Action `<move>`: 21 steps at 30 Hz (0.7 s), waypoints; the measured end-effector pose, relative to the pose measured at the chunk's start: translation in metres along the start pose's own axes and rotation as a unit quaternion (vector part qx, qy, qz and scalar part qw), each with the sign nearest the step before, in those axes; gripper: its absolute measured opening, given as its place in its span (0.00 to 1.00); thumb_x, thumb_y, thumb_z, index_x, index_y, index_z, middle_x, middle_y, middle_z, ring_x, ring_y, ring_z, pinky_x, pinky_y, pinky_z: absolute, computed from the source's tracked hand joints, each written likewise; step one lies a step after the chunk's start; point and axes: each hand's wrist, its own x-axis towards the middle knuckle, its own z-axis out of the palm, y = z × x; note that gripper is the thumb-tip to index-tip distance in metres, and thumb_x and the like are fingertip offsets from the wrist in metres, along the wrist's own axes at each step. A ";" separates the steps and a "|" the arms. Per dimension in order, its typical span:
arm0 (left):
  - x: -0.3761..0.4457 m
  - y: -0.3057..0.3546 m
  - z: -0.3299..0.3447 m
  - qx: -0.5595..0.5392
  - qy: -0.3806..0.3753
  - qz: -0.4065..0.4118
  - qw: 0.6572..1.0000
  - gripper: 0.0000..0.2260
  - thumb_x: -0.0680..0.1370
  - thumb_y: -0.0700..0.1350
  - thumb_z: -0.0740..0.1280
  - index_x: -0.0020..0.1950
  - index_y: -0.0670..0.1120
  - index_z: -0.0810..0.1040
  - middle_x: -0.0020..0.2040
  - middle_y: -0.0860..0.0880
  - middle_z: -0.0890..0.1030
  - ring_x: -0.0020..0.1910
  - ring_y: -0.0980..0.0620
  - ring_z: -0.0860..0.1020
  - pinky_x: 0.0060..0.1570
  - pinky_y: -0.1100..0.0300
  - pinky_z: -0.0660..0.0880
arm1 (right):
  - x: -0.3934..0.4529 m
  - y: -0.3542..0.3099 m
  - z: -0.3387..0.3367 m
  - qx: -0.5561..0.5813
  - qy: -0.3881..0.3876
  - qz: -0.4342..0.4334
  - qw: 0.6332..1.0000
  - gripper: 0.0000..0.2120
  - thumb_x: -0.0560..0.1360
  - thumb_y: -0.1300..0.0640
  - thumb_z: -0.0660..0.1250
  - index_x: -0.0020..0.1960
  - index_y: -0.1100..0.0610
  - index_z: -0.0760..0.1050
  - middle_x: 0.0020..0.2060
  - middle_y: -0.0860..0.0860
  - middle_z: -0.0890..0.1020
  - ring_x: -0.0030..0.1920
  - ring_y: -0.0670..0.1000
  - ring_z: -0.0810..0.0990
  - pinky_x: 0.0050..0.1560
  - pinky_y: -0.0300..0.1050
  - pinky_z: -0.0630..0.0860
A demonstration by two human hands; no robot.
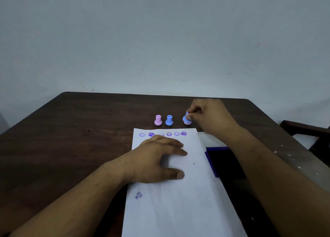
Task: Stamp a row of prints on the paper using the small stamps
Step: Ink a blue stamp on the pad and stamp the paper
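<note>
The right hand (pixel 205 115) pinches a tilted blue stamp (pixel 187 118) on the tabletop (pixel 71 138), at twelve o'clock from the paper (pixel 178 201). The printed row (pixel 162 134) lies just toward six. The left hand (pixel 157 158) presses flat on the paper.

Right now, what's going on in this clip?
A person is stamping at a dark table. The left hand lies flat on the paper, holding it down. The right hand pinches a blue stamp beyond the paper's top edge, tilted on the table. A pink stamp and another blue stamp stand beside it. A row of six prints runs along the top.
</note>
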 end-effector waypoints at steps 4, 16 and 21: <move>0.001 0.001 -0.001 0.002 0.004 0.003 1.000 0.27 0.72 0.65 0.72 0.70 0.64 0.75 0.74 0.65 0.69 0.73 0.63 0.62 0.76 0.56 0.60 | 0.014 -0.009 0.001 0.005 0.004 -0.010 1.000 0.05 0.74 0.60 0.72 0.42 0.51 0.81 0.32 0.46 0.88 0.32 0.37 0.83 0.35 0.32 0.74; 0.000 0.000 -0.001 -0.002 0.017 0.012 1.000 0.27 0.72 0.63 0.74 0.70 0.63 0.76 0.73 0.64 0.70 0.73 0.65 0.62 0.76 0.59 0.58 | 0.024 -0.001 0.033 -0.121 -0.012 -0.069 0.990 0.11 0.74 0.54 0.75 0.55 0.49 0.80 0.48 0.45 0.88 0.47 0.51 0.85 0.57 0.50 0.78; 0.001 0.001 -0.001 0.002 0.018 0.012 1.000 0.27 0.72 0.63 0.74 0.70 0.62 0.76 0.73 0.64 0.70 0.73 0.65 0.63 0.76 0.59 0.59 | 0.026 0.002 0.037 -0.143 -0.012 -0.071 0.987 0.13 0.74 0.53 0.75 0.57 0.49 0.78 0.47 0.44 0.88 0.48 0.50 0.84 0.57 0.48 0.76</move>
